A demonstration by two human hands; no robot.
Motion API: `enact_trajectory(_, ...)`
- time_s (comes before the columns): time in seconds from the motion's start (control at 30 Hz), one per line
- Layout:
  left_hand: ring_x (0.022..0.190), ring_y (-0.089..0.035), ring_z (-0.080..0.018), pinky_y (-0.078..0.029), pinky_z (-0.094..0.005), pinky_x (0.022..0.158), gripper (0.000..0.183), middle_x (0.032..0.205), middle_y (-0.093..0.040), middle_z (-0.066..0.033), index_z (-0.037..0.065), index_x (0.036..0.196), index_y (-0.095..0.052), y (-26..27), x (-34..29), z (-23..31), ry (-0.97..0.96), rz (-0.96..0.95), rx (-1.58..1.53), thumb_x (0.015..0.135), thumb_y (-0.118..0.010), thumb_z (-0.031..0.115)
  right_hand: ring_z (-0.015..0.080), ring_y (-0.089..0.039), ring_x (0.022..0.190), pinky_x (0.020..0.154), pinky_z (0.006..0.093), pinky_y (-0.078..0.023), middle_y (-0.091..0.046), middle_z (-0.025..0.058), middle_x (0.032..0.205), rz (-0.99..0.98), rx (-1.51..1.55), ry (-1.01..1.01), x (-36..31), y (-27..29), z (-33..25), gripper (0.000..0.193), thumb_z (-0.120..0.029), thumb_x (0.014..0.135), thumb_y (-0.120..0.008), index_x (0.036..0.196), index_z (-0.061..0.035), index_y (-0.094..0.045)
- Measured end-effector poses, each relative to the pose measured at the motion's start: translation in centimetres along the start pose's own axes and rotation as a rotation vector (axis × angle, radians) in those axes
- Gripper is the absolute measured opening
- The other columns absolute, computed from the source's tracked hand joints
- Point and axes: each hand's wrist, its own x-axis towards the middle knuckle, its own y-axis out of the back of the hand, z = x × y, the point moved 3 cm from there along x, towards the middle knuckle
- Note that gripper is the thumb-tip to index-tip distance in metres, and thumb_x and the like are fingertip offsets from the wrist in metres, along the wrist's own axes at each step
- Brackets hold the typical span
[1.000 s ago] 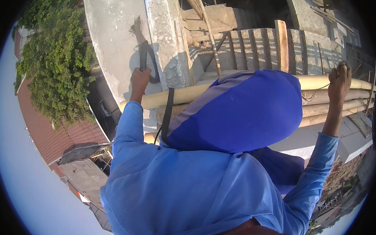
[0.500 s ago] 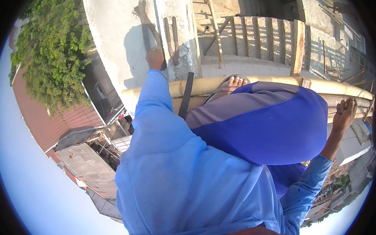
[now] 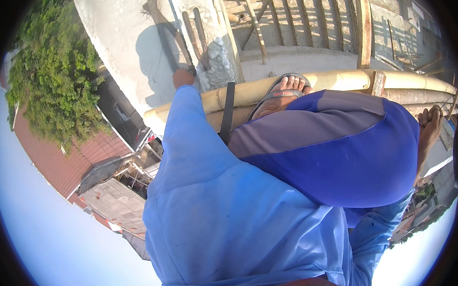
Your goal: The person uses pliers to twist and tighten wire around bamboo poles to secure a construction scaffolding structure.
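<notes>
My left hand is closed round the lower end of a small stick broom, its bristles splaying at the far end. Broom and hand are over a pale cement surface, where a dark shadow falls beside them. To the right of the broom, two long slots run along the rough cement edge. At the far right, my right hand has its fingers curled at the bamboo poles, partly hidden behind my raised knee. My sandalled foot rests on the bamboo.
A dark strap crosses the bamboo near my left arm. An upright wooden post stands beyond the poles, with a concrete stair behind it. Far below on the left lie tiled roofs and a leafy tree.
My left hand and the broom have shifted a little toward me along the cement. The view has turned slightly, and my knee now covers more of my right forearm.
</notes>
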Motion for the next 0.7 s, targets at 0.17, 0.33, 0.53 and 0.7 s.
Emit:
enact_trajectory(0.17, 0.099, -0.059, -0.0349, -0.048, -0.0420, 0.086, 0.031, 0.102, -0.064, -0.0176, 0.007, 0.097, -0.067, 0.9, -0.3, -0.7, 0.015, -0.031, 0.018, 0.076, -0.064, 0.030, 0.0050, -0.027, 0.053, 0.048, 0.0204, -0.024, -0.032, -0.0037, 0.068, 0.200, -0.041, -0.024, -2.1, -1.5, -0.9, 0.012, -0.011, 0.095, -0.043, 0.095, -0.0029, -0.052)
enact_trajectory(0.33, 0.101, -0.059, -0.0349, -0.047, -0.0417, 0.087, 0.029, 0.103, -0.064, -0.0171, 0.008, 0.097, -0.067, 1.4, -0.6, -0.9, 0.043, -0.027, -0.025, 0.078, -0.062, 0.029, 0.0049, -0.027, 0.054, 0.048, 0.0204, -0.024, -0.031, -0.0034, 0.068, 0.132, -0.007, -0.003, -1.2, 0.5, -0.2, 0.013, -0.011, 0.094, -0.045, 0.098, -0.0002, -0.051)
enact_trajectory(0.53, 0.099, -0.060, -0.0349, -0.047, -0.0408, 0.087, 0.025, 0.102, -0.065, -0.0164, 0.009, 0.095, -0.067, 2.0, -0.8, -1.5, -0.032, -0.035, -0.004, 0.076, -0.061, 0.023, 0.0051, -0.028, 0.054, 0.048, 0.0203, -0.023, -0.031, -0.0030, 0.068, 0.042, 0.004, 0.019, 0.0, 3.0, 1.1, 0.015, -0.010, 0.093, -0.046, 0.099, 0.0020, -0.052)
enact_trajectory(0.7, 0.099, -0.060, -0.0340, -0.047, -0.0402, 0.088, 0.026, 0.102, -0.065, -0.0161, 0.010, 0.099, -0.067, 3.2, -1.3, -1.7, -0.088, -0.060, 0.034, 0.075, -0.057, 0.018, 0.0051, -0.029, 0.055, 0.048, 0.0202, -0.024, -0.031, -0.0030, 0.068, 0.036, 0.011, 0.006, 0.1, 3.4, 1.6, 0.015, -0.010, 0.092, -0.048, 0.100, 0.0026, -0.052)
